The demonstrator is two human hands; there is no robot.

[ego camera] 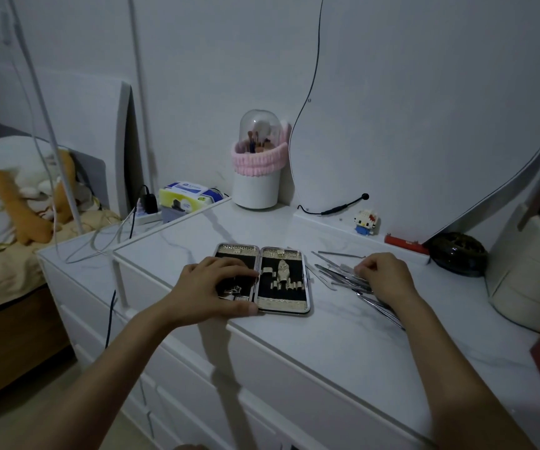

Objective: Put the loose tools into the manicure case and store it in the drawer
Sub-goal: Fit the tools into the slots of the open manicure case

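The manicure case (282, 280) lies open flat on the white marble-look dresser top (343, 336), black lining, gold textured ends, hinge running away from the viewer. The left hand (212, 287) rests spread on its left half. The right hand (384, 276), fingers curled, touches the slim steel tools (337, 276) fanned just beside the case; whether it grips one is unclear.

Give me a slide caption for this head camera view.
Left hand steadies the open manicure case while right hand reaches into loose metal tools.
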